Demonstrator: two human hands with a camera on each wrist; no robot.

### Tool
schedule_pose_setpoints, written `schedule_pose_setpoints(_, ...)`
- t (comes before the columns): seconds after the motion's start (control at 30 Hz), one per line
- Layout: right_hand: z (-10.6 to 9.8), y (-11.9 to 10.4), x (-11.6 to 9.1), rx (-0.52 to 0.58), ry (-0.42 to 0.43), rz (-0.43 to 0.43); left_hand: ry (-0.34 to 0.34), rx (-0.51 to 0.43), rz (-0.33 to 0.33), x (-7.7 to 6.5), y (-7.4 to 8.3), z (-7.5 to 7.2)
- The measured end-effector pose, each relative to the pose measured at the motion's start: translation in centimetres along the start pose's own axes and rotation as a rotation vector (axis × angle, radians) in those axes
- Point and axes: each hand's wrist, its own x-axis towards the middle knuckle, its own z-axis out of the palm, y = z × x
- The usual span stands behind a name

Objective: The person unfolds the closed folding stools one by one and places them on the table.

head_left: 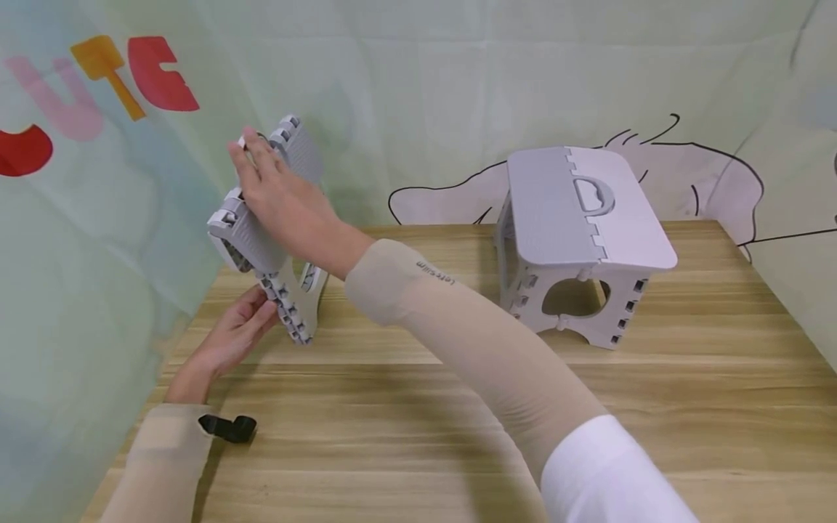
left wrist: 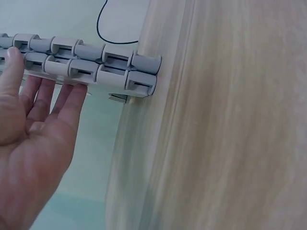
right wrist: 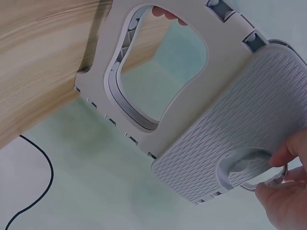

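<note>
A partly folded grey-and-white folding step stool (head_left: 306, 154) stands tilted at the left of the table, its seat halves angled up together. My right hand (head_left: 290, 200) is at its top; in the right wrist view, thumb and fingers pinch the carry handle (right wrist: 224, 171) in the textured seat. Lower down, my left hand (head_left: 235, 330) holds the hinged edge of the leg panel. The left wrist view shows the thumb above this row of hinges (left wrist: 84, 69) and the fingers beneath. Through the leg opening, left fingertips (right wrist: 165, 13) show in the right wrist view.
A second folding stool (head_left: 546, 211) stands unfolded at the right of the wooden table (head_left: 366, 436). Printed fabric (head_left: 425, 94) hangs behind the table and along its left side. A black strap with a small device (head_left: 229, 428) is on my left wrist.
</note>
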Motion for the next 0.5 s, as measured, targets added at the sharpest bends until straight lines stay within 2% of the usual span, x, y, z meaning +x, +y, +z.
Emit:
schedule_pose_setpoints(0.3, 0.5, 0.5, -0.3, -0.009, 0.066, -0.035, -0.016, 0.001, 0.004, 0.1, -0.3, -0.4)
schedule_pose_setpoints(0.5, 1.3, 0.9, -1.5, 0.179, 0.128, 0.047, -0.017, -0.001, -0.004, -0.1, -0.2, -0.4)
